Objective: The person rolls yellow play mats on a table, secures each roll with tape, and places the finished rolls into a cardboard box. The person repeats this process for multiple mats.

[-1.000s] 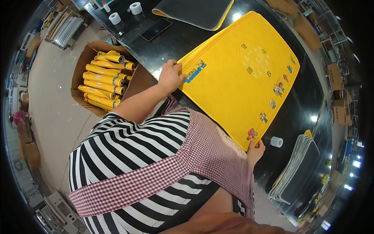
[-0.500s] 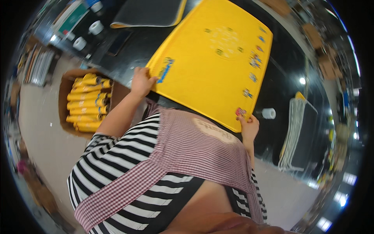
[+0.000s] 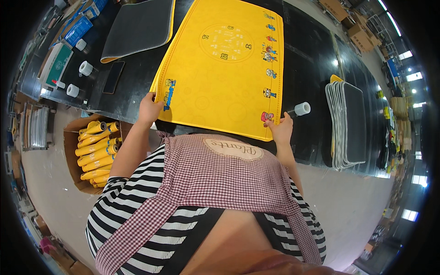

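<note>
A yellow mat (image 3: 197, 87) with small cartoon figures down its right side and a printed circle in its far half lies in front of me on the black table (image 3: 308, 64). At its near left corner, my left hand (image 3: 150, 110) pinches the edge, thumb on top. My right hand (image 3: 283, 129) grips the near right corner, with the thumb beside a pink figure. Along the left edge a second yellow layer shows beneath. Fingers under the mat are hidden. Just right of my right hand lies a small white roll (image 3: 302, 108).
A cardboard box (image 3: 71, 153) of rolled yellow mats (image 3: 97, 149) stands on the floor at left. Several grey-backed mats (image 3: 353, 123) are stacked at right. Another dark-backed mat (image 3: 137, 30), a phone (image 3: 113, 78) and more white rolls (image 3: 85, 68) lie at the far left.
The whole view has turned and shifted, so the mat now appears straighter and further left. Both hands keep their hold on its near corners.
</note>
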Tool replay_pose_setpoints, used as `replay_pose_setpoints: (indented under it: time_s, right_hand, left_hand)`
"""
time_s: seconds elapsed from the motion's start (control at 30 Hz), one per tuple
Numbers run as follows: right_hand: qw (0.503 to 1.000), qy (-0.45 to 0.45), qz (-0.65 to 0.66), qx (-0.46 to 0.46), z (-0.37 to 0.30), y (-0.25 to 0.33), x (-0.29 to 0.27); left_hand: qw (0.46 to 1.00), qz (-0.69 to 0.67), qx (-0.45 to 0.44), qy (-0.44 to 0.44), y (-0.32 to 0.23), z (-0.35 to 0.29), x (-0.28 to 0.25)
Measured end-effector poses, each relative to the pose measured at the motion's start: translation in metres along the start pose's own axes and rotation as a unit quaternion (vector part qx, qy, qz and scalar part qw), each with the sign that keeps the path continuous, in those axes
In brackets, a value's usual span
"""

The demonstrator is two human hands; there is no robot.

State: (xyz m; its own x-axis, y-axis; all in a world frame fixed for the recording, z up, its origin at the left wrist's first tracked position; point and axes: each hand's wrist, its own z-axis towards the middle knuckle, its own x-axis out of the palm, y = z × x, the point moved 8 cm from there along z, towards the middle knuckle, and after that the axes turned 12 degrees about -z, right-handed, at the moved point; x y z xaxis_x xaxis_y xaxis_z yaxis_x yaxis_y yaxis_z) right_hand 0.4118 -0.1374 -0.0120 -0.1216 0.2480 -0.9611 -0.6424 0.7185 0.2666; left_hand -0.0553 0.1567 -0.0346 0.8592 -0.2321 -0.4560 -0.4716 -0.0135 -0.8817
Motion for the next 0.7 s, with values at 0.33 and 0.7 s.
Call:
replay_pose_setpoints:
  time_s: [0.33, 0.7]
  right_hand:
    - [0.829, 0.315, 0.454, 0.089, 0.019, 0.011, 0.005]
    - [0.567, -0.081, 0.72, -0.393, 0.09, 0.143, -0.34]
  left_hand:
    - [0.888, -0.39, -0.185, 0.158, -0.064, -0.005, 0.005]
    - [0.675, -0.521, 0.496, 0.163, -0.41, 0.017, -0.18]
